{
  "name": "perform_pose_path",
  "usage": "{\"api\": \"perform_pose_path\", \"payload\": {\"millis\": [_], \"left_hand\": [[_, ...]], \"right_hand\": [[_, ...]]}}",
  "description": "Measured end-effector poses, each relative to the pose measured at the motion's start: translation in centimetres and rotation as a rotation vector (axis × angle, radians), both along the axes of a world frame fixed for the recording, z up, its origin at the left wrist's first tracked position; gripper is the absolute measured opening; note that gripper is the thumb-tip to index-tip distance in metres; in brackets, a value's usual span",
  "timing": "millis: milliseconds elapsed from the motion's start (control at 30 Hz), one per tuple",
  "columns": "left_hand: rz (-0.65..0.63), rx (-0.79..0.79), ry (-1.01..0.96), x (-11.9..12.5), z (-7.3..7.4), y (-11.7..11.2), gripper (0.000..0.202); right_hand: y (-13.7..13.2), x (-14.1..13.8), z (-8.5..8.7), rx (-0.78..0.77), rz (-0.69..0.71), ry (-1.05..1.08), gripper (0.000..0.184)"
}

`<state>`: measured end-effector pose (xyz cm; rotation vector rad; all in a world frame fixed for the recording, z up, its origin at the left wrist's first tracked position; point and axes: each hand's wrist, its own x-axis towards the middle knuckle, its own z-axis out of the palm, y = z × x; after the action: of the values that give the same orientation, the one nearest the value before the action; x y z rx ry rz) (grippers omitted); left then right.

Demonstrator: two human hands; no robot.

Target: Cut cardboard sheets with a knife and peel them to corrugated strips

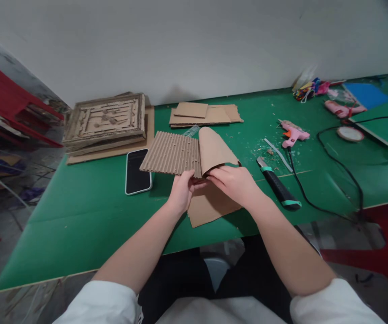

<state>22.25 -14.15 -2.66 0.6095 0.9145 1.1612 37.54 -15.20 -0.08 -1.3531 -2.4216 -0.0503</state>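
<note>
Left hand (182, 191) fingers pinch ribbed brown cardboard sheet (172, 154); right hand (234, 182) fingers pinch curled smooth paper layer (214, 148). Light, bendy, tears; hold near split.

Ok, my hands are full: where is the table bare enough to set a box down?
Widest: the near left of the table, between phone, left hand and front edge. Crowded: cardboard mid-table; glue gun and knife at right.
</note>
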Motion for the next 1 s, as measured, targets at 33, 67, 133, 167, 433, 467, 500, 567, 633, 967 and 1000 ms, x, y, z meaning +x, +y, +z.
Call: {"api": "perform_pose_path", "payload": {"millis": [33, 67, 133, 167, 433, 467, 500, 567, 633, 967, 1000], "left_hand": [[0.01, -0.001, 0.005, 0.0, 0.0, 0.0, 0.017], [0.016, -0.006, 0.008, 0.0, 0.0, 0.0, 0.017], [0.02, -0.022, 0.006, 0.0, -0.1, 0.0, 0.016], [0.018, -0.035, 0.002, 0.0, -0.1, 0.0, 0.017], [-0.014, -0.128, -0.032, -0.2, -0.1, 0.3, 0.012], [-0.026, -0.143, -0.037, -0.2, -0.1, 0.3, 0.013], [-0.037, -0.154, -0.04, -0.2, 0.0, 0.3, 0.014], [-0.053, -0.165, -0.041, -0.1, 0.0, 0.3, 0.017], [-0.06, -0.172, -0.042, -0.1, 0.0, 0.3, 0.019], [-0.064, -0.177, -0.027, -0.3, -0.3, 0.4, 0.019], [-0.062, -0.176, -0.026, -0.3, -0.3, 0.4, 0.019]], "right_hand": [[-0.1, 0.0, 0.1, 0.012, 0.006, -0.019, 0.022], [-0.2, -0.1, 0.1, 0.026, 0.016, -0.041, 0.021], [-0.3, -0.3, 0.0, 0.051, 0.031, -0.078, 0.02], [-0.3, -0.3, -0.1, 0.06, 0.036, -0.089, 0.02], [0.4, -0.4, -1.6, 0.093, 0.081, -0.052, 0.02], [0.5, -0.3, -1.6, 0.09, 0.092, -0.043, 0.02], [0.5, -0.2, -1.6, 0.086, 0.099, -0.039, 0.02], [0.5, -0.1, -1.5, 0.087, 0.098, -0.042, 0.02], [0.5, 0.0, -1.5, 0.102, 0.09, -0.05, 0.02], [0.8, -0.5, -2.8, 0.174, -0.006, -0.039, 0.023], [0.8, -0.5, -2.7, 0.164, -0.01, -0.028, 0.024]]}}
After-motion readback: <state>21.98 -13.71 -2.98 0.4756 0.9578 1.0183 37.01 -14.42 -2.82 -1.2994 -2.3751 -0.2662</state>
